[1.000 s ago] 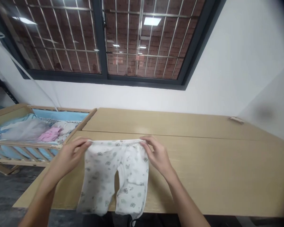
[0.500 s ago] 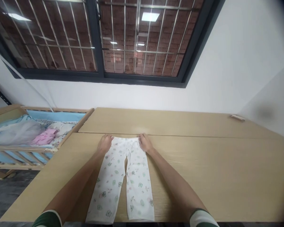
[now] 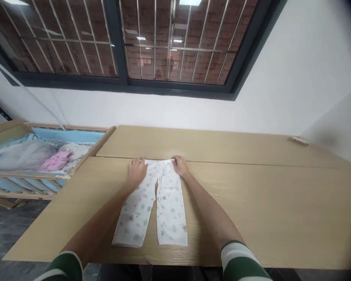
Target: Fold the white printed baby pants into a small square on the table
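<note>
White pants (image 3: 172, 210) lie flat on the worktop (image 3: 266, 210), hems toward its front edge. Your left hand (image 3: 137, 171) rests, fingers apart, at the waistband's left end; your right hand (image 3: 180, 166) pinches its right corner. By the worktop's far left corner stands a crib (image 3: 26, 175) holding pink cloth (image 3: 56, 161).

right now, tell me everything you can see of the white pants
The white pants look like soft fabric with a scattered green, pink and dark print. They lie flat and unfolded on the table, waistband at the far end, legs slightly parted toward the near edge. The left hand and right hand touch the waistband's two ends.
</note>
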